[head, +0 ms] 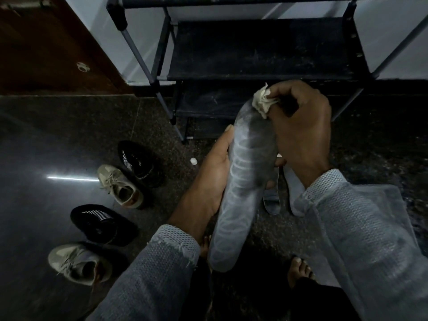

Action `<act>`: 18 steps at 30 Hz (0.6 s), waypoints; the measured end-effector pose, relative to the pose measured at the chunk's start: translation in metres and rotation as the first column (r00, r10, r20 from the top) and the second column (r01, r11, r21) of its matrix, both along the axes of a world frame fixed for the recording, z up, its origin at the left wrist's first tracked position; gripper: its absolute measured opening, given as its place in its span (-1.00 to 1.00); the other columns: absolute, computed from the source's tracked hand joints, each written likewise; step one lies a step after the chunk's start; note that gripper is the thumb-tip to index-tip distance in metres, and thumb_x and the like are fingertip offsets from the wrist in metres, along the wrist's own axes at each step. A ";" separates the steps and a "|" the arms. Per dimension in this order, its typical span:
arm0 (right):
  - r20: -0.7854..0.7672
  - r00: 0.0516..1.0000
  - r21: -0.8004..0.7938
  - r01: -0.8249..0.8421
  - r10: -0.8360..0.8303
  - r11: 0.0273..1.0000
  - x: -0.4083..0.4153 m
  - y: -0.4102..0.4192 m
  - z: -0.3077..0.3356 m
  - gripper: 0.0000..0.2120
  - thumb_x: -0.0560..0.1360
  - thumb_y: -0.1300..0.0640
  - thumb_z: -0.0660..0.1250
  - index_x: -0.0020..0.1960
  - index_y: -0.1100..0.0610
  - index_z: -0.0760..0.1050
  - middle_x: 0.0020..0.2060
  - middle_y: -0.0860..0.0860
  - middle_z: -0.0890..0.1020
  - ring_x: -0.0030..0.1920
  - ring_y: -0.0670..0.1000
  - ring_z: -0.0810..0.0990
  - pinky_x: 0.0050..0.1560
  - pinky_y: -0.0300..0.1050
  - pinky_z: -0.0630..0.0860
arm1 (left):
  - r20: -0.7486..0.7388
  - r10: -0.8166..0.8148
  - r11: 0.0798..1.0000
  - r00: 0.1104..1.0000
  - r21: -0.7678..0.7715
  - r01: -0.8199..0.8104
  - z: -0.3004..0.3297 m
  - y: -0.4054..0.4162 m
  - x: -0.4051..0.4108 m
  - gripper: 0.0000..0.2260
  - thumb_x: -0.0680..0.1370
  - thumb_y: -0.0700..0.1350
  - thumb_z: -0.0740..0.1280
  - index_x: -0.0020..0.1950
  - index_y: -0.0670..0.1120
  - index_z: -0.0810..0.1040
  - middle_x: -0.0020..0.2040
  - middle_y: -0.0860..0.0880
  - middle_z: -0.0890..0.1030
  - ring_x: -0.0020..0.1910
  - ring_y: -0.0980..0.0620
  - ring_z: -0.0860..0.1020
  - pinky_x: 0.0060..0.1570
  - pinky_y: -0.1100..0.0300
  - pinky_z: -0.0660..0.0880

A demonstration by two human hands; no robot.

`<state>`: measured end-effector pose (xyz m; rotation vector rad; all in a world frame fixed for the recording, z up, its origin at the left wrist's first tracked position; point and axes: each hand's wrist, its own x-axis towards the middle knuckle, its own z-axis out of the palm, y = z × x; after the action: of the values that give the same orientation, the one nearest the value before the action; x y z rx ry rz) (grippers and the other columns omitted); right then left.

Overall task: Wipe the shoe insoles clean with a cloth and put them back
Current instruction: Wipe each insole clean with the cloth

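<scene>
A long grey insole (240,181) stands almost upright in front of me, toe end up. My left hand (213,172) grips it from the left side, thumb along its edge. My right hand (303,133) pinches a small crumpled beige cloth (264,100) and presses it on the insole's top end. Two more grey insoles (294,191) lie on the floor behind the held one, partly hidden by it and my right sleeve.
Two black sneakers (139,163) (102,224) and two beige lace-up sneakers (120,186) (78,262) sit on the dark polished floor at the left. A black shoe rack (261,49) stands ahead. My bare feet (300,269) are below.
</scene>
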<state>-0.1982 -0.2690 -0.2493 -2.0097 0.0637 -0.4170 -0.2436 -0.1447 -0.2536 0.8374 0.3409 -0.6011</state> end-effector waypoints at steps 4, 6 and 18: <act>-0.025 0.979 0.065 -0.198 0.200 0.978 -0.005 0.012 0.004 -0.88 0.45 0.25 0.42 -0.10 0.04 0.61 -0.16 -0.16 0.66 -0.06 -0.18 0.64 0.03 -0.23 0.57 | 0.007 0.089 0.995 0.996 -0.037 -0.089 0.000 0.002 0.003 -0.61 0.66 0.08 0.05 0.05 -0.14 0.56 -0.22 -0.04 0.63 -0.25 0.07 0.60 -0.25 0.25 0.57; -0.050 0.960 0.031 -0.276 0.277 0.961 -0.008 0.017 0.007 -0.86 0.45 0.28 0.42 -0.10 0.05 0.62 -0.17 -0.18 0.65 -0.07 -0.23 0.63 0.01 -0.30 0.56 | 0.010 0.120 0.992 0.993 -0.046 -0.119 -0.001 0.003 0.006 -0.62 0.66 0.07 0.04 0.11 -0.15 0.53 -0.20 -0.04 0.61 -0.23 0.07 0.59 -0.23 0.24 0.57; -0.089 0.940 -0.007 -0.331 0.329 0.944 -0.012 0.011 0.008 -0.87 0.44 0.25 0.44 -0.09 0.04 0.63 -0.17 -0.16 0.67 -0.09 -0.22 0.64 0.00 -0.25 0.58 | -0.003 0.132 0.985 0.991 -0.108 -0.132 -0.001 0.004 0.005 -0.51 0.67 0.05 0.04 -0.13 -0.14 0.67 -0.24 -0.08 0.66 -0.26 0.06 0.64 -0.24 0.25 0.59</act>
<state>-0.2103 -0.2580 -0.2413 -2.0123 -0.2235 -0.1158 -0.2382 -0.1404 -0.2541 0.7062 0.3543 -0.4900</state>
